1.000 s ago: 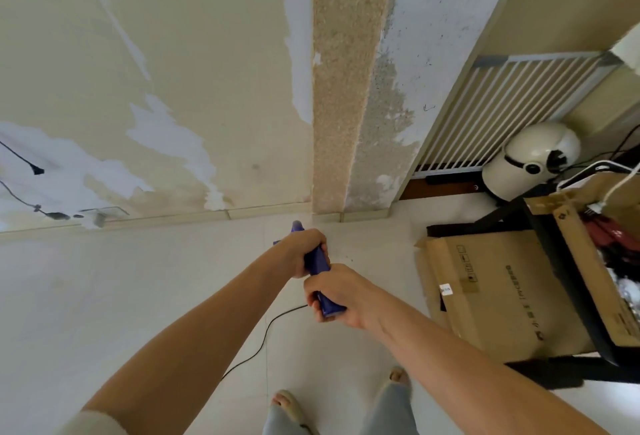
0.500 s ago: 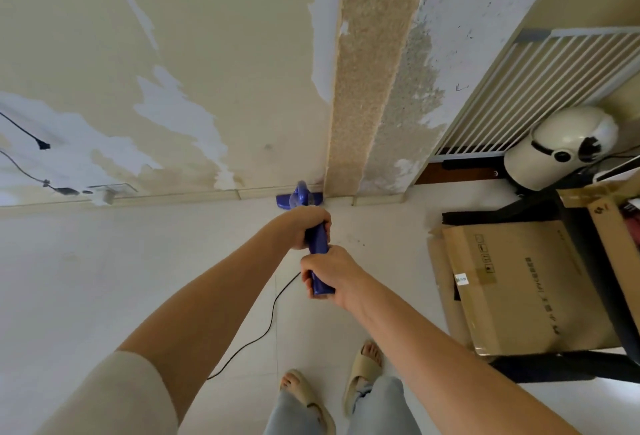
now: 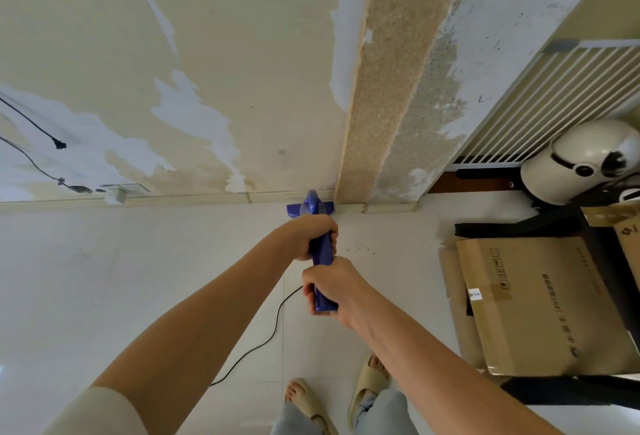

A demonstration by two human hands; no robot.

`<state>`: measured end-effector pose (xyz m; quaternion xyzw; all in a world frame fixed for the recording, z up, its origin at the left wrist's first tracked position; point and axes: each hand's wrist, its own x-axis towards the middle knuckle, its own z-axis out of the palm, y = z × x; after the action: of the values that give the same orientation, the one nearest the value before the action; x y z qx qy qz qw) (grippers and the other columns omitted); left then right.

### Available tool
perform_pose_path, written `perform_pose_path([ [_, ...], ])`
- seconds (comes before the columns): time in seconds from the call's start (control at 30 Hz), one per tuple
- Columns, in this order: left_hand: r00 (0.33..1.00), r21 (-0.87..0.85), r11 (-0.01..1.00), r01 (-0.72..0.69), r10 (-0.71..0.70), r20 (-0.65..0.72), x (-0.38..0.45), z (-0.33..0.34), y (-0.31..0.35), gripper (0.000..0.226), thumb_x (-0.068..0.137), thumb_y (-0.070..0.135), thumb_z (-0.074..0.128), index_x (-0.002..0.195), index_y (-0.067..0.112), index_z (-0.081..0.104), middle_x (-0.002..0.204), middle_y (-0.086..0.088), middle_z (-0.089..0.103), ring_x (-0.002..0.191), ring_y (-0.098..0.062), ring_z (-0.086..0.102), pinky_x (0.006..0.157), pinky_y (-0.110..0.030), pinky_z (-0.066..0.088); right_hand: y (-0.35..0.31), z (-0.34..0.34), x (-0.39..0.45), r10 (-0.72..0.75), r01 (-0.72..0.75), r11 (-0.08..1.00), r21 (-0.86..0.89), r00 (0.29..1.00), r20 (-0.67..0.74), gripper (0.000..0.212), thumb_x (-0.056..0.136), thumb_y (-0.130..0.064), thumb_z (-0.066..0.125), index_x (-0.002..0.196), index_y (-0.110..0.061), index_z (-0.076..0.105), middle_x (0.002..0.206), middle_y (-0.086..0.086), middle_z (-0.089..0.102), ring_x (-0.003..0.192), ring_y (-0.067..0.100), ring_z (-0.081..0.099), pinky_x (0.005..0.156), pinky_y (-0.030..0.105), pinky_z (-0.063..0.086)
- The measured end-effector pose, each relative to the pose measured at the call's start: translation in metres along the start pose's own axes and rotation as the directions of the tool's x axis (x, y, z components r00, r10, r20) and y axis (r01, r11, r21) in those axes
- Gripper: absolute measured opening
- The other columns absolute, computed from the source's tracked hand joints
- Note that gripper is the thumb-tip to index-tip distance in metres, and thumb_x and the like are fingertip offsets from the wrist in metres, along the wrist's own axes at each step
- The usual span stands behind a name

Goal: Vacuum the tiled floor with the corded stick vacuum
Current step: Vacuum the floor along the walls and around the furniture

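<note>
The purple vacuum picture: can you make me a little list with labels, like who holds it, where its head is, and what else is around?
tool: purple plastic stick vacuum
left hand: grips the handle higher up
right hand: grips the handle's lower end
vacuum head: on the pale tiled floor, at the skirting under the peeling wall
cord: thin black cord trails down-left across the tiles
right side: flat brown cardboard box, white round helmet
feet: beige slide sandals

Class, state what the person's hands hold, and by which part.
Both the left hand and right hand grip the blue stick vacuum by its handle.
</note>
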<state>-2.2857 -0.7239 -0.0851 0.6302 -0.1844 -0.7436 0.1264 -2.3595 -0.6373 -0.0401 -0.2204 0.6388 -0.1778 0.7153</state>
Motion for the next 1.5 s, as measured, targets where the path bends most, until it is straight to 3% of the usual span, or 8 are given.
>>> perform_pose_path([
  [0.27,1.0,-0.008,1.0,0.004,-0.004,-0.017,0.005,-0.004,0.0,0.013,0.088,-0.001,0.052,0.079,0.007,0.048,0.061,-0.006,0.049,0.054,-0.015,0.045,0.057,-0.026,0.046,-0.005,0.0,0.004,0.016,-0.017,0.991,-0.131,1.0,-0.003,0.009,0.079,0.005,0.054,0.08,-0.004,0.053,0.062,0.008,0.054,0.05,0.014,0.05,0.05,0.026,0.047],
  [0.6,0.999,0.009,1.0,0.024,-0.024,-0.026,0.005,-0.016,-0.008,0.009,0.087,0.005,0.057,0.082,0.006,0.05,0.058,-0.005,0.053,0.053,-0.014,0.05,0.058,-0.027,0.047,0.005,0.02,0.003,0.085,-0.083,0.996,0.042,0.995,-0.055,0.019,0.08,-0.006,0.064,0.094,-0.007,0.051,0.066,0.004,0.047,0.052,0.012,0.046,0.043,0.022,0.042],
  [0.7,0.999,-0.09,0.995,0.044,-0.043,0.009,0.0,-0.013,-0.016,0.01,0.088,0.005,0.059,0.088,0.005,0.05,0.062,-0.005,0.053,0.056,-0.013,0.051,0.059,-0.025,0.047,0.012,0.018,0.003,0.057,-0.058,0.998,-0.015,0.993,-0.101,0.019,0.079,-0.006,0.065,0.092,-0.006,0.053,0.063,0.004,0.047,0.046,0.011,0.045,0.041,0.019,0.042],
  [0.83,1.0,-0.228,0.974,0.012,-0.013,-0.002,-0.005,-0.003,-0.036,0.015,0.089,-0.001,0.053,0.079,0.008,0.046,0.051,-0.003,0.047,0.051,-0.011,0.043,0.053,-0.023,0.043,0.026,0.011,-0.005,0.04,-0.057,0.986,-0.155,0.993,-0.11,0.012,0.08,0.007,0.054,0.084,-0.004,0.051,0.056,0.007,0.046,0.027,0.009,0.041,0.037,0.015,0.041],
  [0.93,0.999,-0.201,0.979,-0.004,-0.005,-0.042,-0.014,-0.004,-0.049,0.013,0.09,-0.001,0.05,0.081,0.007,0.047,0.051,-0.003,0.047,0.05,-0.011,0.042,0.051,-0.024,0.042,0.035,0.016,-0.019,0.041,-0.053,0.984,-0.172,0.996,-0.075,0.013,0.079,0.008,0.051,0.087,-0.002,0.052,0.055,0.007,0.048,0.029,0.009,0.044,0.037,0.017,0.042],
  [1.23,0.999,-0.118,0.993,0.004,-0.009,-0.039,-0.026,-0.005,-0.043,0.016,0.089,0.001,0.053,0.076,0.008,0.048,0.046,-0.002,0.048,0.051,-0.011,0.042,0.054,-0.023,0.043,0.034,0.023,-0.023,0.05,-0.052,0.999,-0.015,0.997,-0.066,0.015,0.078,0.01,0.05,0.082,-0.004,0.05,0.056,0.007,0.045,0.043,0.014,0.043,0.039,0.021,0.04],
  [1.37,0.999,-0.127,0.991,-0.028,0.024,-0.037,-0.011,0.0,-0.045,0.019,0.09,0.002,0.054,0.072,0.008,0.048,0.058,-0.004,0.048,0.053,-0.013,0.044,0.057,-0.024,0.043,0.034,0.011,-0.008,0.042,-0.05,0.994,-0.093,0.995,-0.086,0.013,0.079,0.007,0.052,0.084,-0.004,0.051,0.058,0.008,0.047,0.042,0.014,0.044,0.039,0.02,0.042],
  [1.5,0.997,-0.131,0.989,-0.071,0.065,-0.046,-0.002,0.003,-0.036,0.022,0.089,0.003,0.053,0.069,0.008,0.048,0.05,-0.005,0.049,0.053,-0.015,0.045,0.06,-0.025,0.044,0.026,0.002,0.0,0.001,-0.009,0.988,-0.154,0.999,-0.049,0.009,0.079,0.005,0.052,0.082,-0.003,0.052,0.057,0.008,0.048,0.039,0.014,0.046,0.039,0.021,0.043],
])
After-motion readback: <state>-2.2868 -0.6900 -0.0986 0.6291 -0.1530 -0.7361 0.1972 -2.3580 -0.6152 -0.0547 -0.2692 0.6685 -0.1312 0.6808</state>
